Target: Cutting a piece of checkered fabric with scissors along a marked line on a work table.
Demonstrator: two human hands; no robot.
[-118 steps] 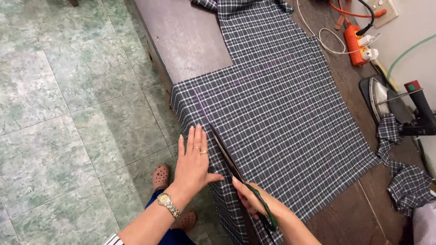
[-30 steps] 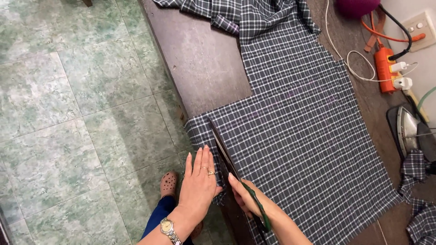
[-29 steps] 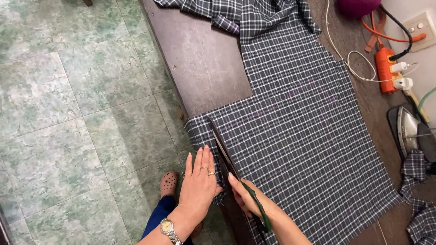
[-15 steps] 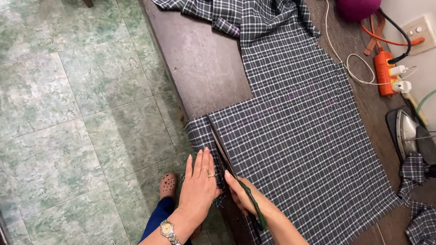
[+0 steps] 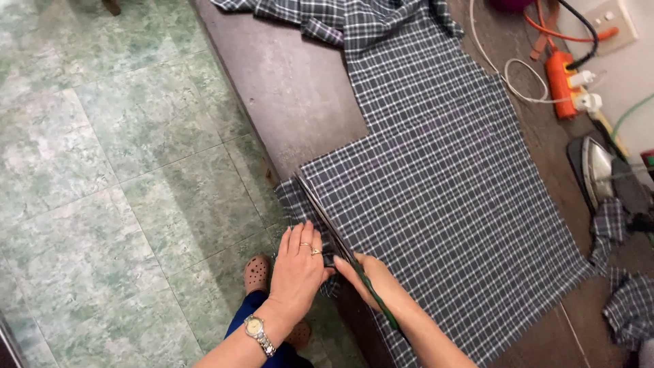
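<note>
A dark wooden table (image 5: 293, 88) carries a checked cloth (image 5: 443, 191) spread flat, directly ahead of both hands. Beyond it, farther from the hands, lie a bunched part of the cloth (top edge), an orange power strip (image 5: 562, 82), a white cord (image 5: 507, 78), an iron (image 5: 603, 170), and cloth scraps (image 5: 630, 307).

— how was the light?
— even and soft, fairly bright. the green tiled floor (image 5: 102, 157) gave a mild sheen, no hard glare.
— shadows?
— a faint one lay along the desk (image 5: 286, 88) edge, another under the left hand (image 5: 296, 272).
— sharpness?
— the checked cloth (image 5: 443, 204) was crisp; the frame's corners bent and smeared slightly.
</note>
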